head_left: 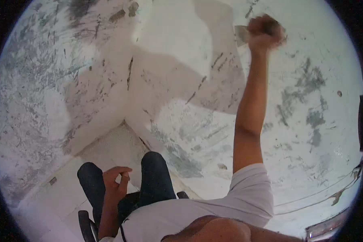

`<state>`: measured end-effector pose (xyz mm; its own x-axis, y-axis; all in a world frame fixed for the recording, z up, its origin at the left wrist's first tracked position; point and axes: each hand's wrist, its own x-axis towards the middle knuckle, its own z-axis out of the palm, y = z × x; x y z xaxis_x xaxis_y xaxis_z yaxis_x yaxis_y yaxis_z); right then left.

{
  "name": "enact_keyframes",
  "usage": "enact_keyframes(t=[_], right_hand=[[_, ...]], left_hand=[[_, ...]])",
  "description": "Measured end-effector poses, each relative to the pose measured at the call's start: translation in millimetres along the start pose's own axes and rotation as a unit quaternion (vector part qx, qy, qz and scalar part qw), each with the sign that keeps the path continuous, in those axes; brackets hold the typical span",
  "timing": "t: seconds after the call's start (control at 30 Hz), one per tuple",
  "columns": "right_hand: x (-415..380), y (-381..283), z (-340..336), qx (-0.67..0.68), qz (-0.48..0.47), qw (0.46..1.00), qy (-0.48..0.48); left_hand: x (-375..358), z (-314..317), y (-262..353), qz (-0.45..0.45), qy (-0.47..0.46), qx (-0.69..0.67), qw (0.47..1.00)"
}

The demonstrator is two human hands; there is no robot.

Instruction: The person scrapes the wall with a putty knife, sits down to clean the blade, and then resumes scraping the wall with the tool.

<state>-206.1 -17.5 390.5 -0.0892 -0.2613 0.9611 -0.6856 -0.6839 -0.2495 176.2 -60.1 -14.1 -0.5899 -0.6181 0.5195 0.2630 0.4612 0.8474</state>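
My right hand is raised at the upper right against the patchy white wall, closed round something mostly hidden by the fingers. A flat, greyish blade sticks out on its left side, like that of a scraper or putty knife. Motion blurs this hand a little. My left hand rests over my lap near the left knee, half curled, with a gap between thumb and forefinger. Nothing shows in it.
Two walls meet in a corner, the left wall covered in grey scuffs. Below is a pale tiled floor. A dark chair armrest shows beside me. Cables run along the lower right. My shadow falls across the corner.
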Motion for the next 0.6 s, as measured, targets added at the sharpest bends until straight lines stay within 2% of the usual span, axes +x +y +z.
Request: enact_keyframes(t=[0.03,0.07,0.1,0.17,0.2,0.23,0.3,0.33,0.37,0.4,0.43,0.5,0.53,0.57,0.6], right_hand=[[-3.1,4.4,-0.5,-0.052,0.011,0.998,0.03],[-3.1,0.4,-3.6,0.016,-0.027,0.999,0.017],[-5.3,-21.0,0.8,0.037,-0.022,0.999,0.018],[-3.0,-23.4,-28.7,0.213,-0.089,0.965,-0.12],[-5.4,-7.6,-9.9,0.095,0.016,0.985,0.145],[-5.9,23.9,-14.7,0.019,-0.013,0.999,0.029],[-2.3,6.8,-3.6,0.04,-0.006,0.999,0.006],[-0.1,-2.8,-19.9,0.175,-0.038,0.981,-0.074],[2.1,-6.8,-35.4,0.308,-0.066,0.936,-0.155],[-1.0,3.6,-22.6,0.152,-0.025,0.988,-0.023],[-11.1,11.5,-12.2,-0.018,0.026,0.993,0.115],[-9.3,11.6,-12.3,-0.103,-0.032,0.992,-0.062],[-16.3,-12.0,7.4,0.052,-0.024,0.998,0.003],[-14.5,-20.1,-22.4,0.141,-0.027,0.989,0.019],[-9.9,-15.3,-16.8,0.084,-0.011,0.996,0.04]], left_hand=[[-0.8,-0.2,-3.1,0.001,-0.001,-0.003,1.0],[3.3,0.8,-5.3,0.007,0.009,-0.005,1.0],[9.0,-0.5,-3.5,0.015,0.016,-0.002,1.0],[8.0,-1.6,7.7,-0.001,0.009,0.014,1.0],[7.4,-0.4,10.2,-0.005,0.004,0.014,1.0],[7.9,-0.6,13.9,-0.008,0.0,0.026,1.0],[14.2,-1.2,12.3,0.005,0.01,0.042,0.999],[11.5,-2.6,8.1,0.021,-0.003,0.029,0.999],[9.6,-2.1,4.6,0.033,-0.014,0.015,0.999],[10.8,0.7,4.1,0.031,-0.009,0.016,0.999],[9.2,2.8,6.7,0.002,0.006,0.001,1.0],[6.5,2.5,11.0,-0.023,0.016,-0.017,0.999],[10.2,-1.2,11.9,0.002,-0.001,0.01,1.0],[9.9,-2.8,13.1,0.02,-0.022,0.037,0.999],[13.2,0.4,12.0,0.02,-0.016,0.039,0.999]])
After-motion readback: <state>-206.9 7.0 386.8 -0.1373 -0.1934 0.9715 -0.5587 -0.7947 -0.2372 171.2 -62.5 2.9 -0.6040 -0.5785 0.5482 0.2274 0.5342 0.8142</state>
